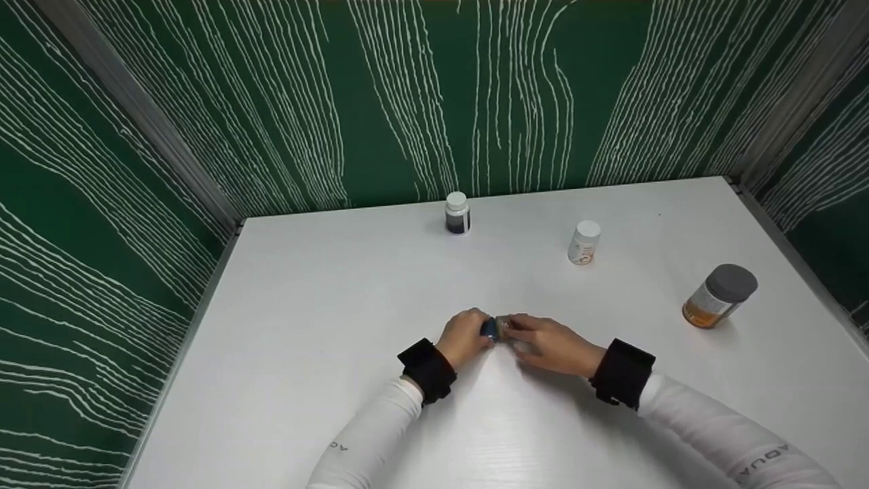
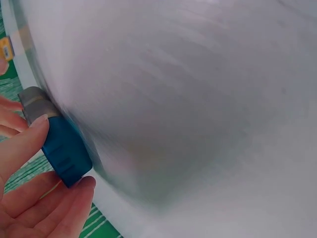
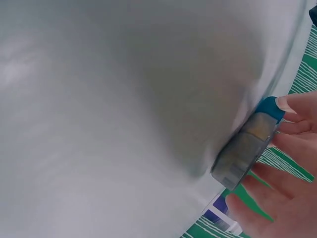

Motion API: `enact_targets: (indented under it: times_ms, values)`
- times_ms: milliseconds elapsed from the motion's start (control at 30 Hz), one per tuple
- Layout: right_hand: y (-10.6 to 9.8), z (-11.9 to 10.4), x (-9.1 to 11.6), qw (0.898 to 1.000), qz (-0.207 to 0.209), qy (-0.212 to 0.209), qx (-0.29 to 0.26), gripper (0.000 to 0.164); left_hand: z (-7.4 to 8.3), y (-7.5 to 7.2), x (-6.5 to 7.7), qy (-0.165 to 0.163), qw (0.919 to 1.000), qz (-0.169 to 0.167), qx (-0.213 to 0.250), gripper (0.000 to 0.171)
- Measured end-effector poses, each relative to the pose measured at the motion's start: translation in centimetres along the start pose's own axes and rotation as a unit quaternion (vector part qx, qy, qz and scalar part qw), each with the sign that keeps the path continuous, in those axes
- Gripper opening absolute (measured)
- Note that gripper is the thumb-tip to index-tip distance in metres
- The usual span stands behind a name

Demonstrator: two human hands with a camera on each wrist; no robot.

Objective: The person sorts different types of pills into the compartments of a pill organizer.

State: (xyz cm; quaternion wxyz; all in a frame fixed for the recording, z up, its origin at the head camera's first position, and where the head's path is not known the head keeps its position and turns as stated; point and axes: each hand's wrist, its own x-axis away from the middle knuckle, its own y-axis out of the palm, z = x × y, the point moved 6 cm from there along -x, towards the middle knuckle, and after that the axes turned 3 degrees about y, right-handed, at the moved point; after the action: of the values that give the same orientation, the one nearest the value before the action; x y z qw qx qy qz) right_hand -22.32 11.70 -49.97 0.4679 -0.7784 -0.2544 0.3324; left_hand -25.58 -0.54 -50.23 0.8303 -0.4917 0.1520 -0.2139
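A small container with a blue ridged end (image 2: 69,151) and a see-through grey body (image 3: 240,151) lies low over the white table, between both hands. In the head view the left hand (image 1: 465,337) grips the blue end, thumb on one side and fingers on the other. From the right, the right hand (image 1: 553,345) holds the grey body between thumb and fingers. The two hands almost meet at the join of blue and grey. Fingers hide parts of the container in every view.
Along the table's (image 1: 305,292) back edge stands a white-capped bottle with a dark label (image 1: 457,222). A smaller white bottle (image 1: 584,243) is right of it. Further right stands a larger amber jar with a grey lid (image 1: 719,297). Green panels with white lines (image 1: 380,102) border the table.
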Motion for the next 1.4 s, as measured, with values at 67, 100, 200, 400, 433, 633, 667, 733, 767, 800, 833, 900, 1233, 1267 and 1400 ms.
enact_targets:
  times_ms: [67,100,200,400,433,633,667,733,767,800,833,900,1233,1267,1400]
  values:
    - [0.0,-0.2,0.0,1.000,0.005,-0.006,0.017,0.039,0.0,0.0,0.0,0.002,1.0000,0.000,-0.003,0.026]
    - [0.0,-0.3,0.0,1.000,0.007,-0.006,0.026,0.038,0.0,0.0,0.0,0.003,1.0000,0.000,-0.004,0.026]
    - [0.1,-0.7,-0.1,0.998,0.005,-0.002,0.061,0.037,0.1,0.0,0.0,0.003,1.0000,-0.002,-0.004,0.027]
    - [0.1,-1.1,-0.3,0.995,-0.016,-0.004,0.097,0.033,0.0,0.0,-0.1,-0.001,1.0000,-0.002,0.008,0.026]
    - [0.1,-0.9,-0.4,0.996,-0.018,-0.002,0.083,0.032,-0.1,0.0,-0.2,-0.001,1.0000,0.000,0.007,0.025]
    - [-0.3,0.7,-1.4,0.998,-0.025,0.053,0.002,0.040,-0.1,0.2,-0.1,0.003,0.9998,-0.005,-0.020,0.024]
    - [-0.2,1.0,-1.7,0.998,-0.026,0.063,-0.004,0.043,-0.1,0.2,-0.1,0.006,0.9996,-0.006,-0.027,0.023]
    - [0.0,1.4,-2.2,0.996,-0.033,0.081,-0.014,0.047,0.1,0.2,-0.2,0.015,0.9991,-0.007,-0.038,0.021]
    - [0.1,1.6,-2.5,0.995,-0.038,0.086,-0.017,0.046,0.2,0.2,-0.2,0.020,0.9988,-0.007,-0.044,0.020]
    - [0.2,1.7,-2.8,0.994,-0.044,0.094,-0.024,0.045,0.3,0.1,-0.3,0.025,0.9983,-0.005,-0.052,0.019]
    - [0.3,1.8,-3.1,0.993,-0.049,0.099,-0.030,0.043,0.4,0.0,-0.3,0.030,0.9976,-0.006,-0.062,0.018]
    - [0.5,2.0,-3.6,0.992,-0.059,0.105,-0.044,0.037,0.5,-0.1,-0.3,0.037,0.9966,-0.009,-0.074,0.017]
    - [0.5,3.0,-4.3,0.982,-0.067,0.129,-0.119,0.027,0.5,0.0,-0.8,0.072,0.9911,-0.068,-0.089,0.020]
    - [0.5,3.0,-4.4,0.982,-0.068,0.130,-0.123,0.026,0.4,-0.1,-0.9,0.074,0.9909,-0.075,-0.084,0.021]
    - [0.7,3.1,-4.6,0.981,-0.067,0.126,-0.133,0.024,-0.2,-0.6,-1.3,0.077,0.9901,-0.112,-0.036,0.026]
